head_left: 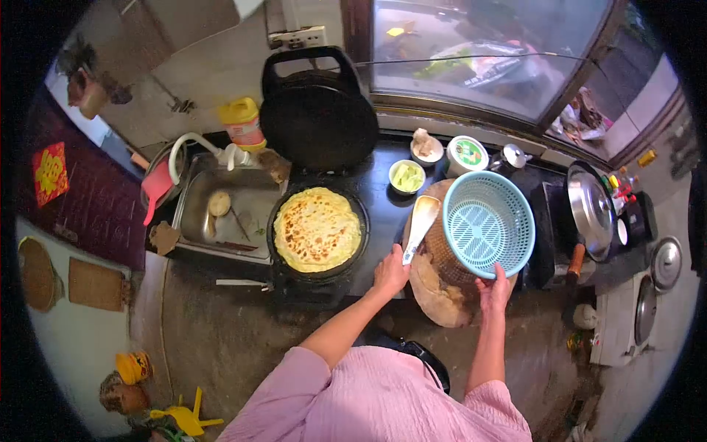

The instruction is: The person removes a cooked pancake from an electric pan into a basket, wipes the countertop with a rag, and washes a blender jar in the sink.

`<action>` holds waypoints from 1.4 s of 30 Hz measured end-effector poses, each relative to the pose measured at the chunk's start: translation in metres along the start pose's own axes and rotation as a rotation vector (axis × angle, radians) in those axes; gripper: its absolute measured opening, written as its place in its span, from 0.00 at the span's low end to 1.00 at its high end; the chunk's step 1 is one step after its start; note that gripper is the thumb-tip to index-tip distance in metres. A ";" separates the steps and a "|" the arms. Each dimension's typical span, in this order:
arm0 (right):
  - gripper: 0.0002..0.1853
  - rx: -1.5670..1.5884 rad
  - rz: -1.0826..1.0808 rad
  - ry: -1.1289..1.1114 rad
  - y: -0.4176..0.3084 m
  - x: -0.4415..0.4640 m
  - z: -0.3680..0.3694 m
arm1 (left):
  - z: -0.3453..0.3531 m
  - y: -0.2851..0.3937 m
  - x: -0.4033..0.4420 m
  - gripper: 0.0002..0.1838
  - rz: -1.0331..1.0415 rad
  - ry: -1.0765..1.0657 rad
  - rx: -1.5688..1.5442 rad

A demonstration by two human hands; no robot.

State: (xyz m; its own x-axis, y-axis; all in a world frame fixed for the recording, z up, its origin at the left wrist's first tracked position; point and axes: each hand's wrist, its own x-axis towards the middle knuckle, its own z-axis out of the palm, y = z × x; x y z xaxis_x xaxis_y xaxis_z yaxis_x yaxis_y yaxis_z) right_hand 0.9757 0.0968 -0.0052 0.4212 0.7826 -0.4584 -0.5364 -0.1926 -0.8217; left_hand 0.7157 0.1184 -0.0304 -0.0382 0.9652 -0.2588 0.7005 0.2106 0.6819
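My left hand (392, 272) is closed round the handle of a white rice paddle (422, 221), its broad head pointing away from me. My right hand (496, 289) grips the near rim of a light blue plastic basket (525, 254), which is tilted and shows its slotted bottom. Beneath the basket is a brown woven surface (444, 254) over a round wooden board (440, 306); the basket hides part of both. Left of my left hand, a browned round flatbread (318, 230) lies in a black electric griddle (362, 221) with its lid (319, 121) raised.
A steel sink (193, 214) with a white faucet (193, 140) is at left. Behind the board stand a bowl of green pieces (407, 177), a white tub (468, 153) and a metal pot (511, 157). A lidded wok (591, 210) is at right.
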 end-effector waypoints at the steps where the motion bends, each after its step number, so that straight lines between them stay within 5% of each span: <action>1: 0.23 0.001 -0.014 -0.018 -0.005 -0.005 0.009 | 0.003 -0.004 0.000 0.21 0.027 0.037 0.018; 6: 0.23 -0.002 -0.035 -0.064 -0.016 -0.047 0.012 | -0.059 -0.008 -0.051 0.10 -0.014 0.212 -0.164; 11: 0.14 -0.185 -0.117 0.025 0.017 -0.053 -0.062 | -0.087 -0.160 -0.112 0.04 -0.275 0.740 -0.495; 14: 0.11 -0.127 -0.007 0.147 0.042 -0.064 -0.087 | -0.091 -0.208 -0.138 0.08 -0.628 0.700 -0.880; 18: 0.11 -0.237 0.307 0.058 0.069 -0.102 -0.071 | -0.091 -0.225 -0.130 0.13 -0.673 0.542 -1.135; 23: 0.13 -0.160 0.312 0.174 0.080 -0.113 -0.040 | -0.091 -0.244 -0.134 0.21 -0.775 0.468 -1.254; 28: 0.16 -0.091 0.374 0.205 0.093 -0.114 -0.059 | -0.087 -0.243 -0.121 0.23 -0.769 0.455 -1.453; 33: 0.33 0.237 0.504 0.096 0.114 -0.103 -0.056 | -0.090 -0.235 -0.120 0.20 -0.630 0.308 -1.592; 42: 0.34 0.225 0.505 0.180 0.123 -0.099 -0.059 | -0.084 -0.225 -0.122 0.30 -0.581 0.183 -1.544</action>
State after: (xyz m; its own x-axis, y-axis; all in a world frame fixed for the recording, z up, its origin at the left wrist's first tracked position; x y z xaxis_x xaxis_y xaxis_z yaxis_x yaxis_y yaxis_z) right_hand 0.9108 -0.0396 -0.0807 0.1797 0.5094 -0.8416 -0.8370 -0.3703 -0.4028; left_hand 0.5025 -0.0340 -0.0945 -0.1809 0.6887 -0.7021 -0.7524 0.3628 0.5498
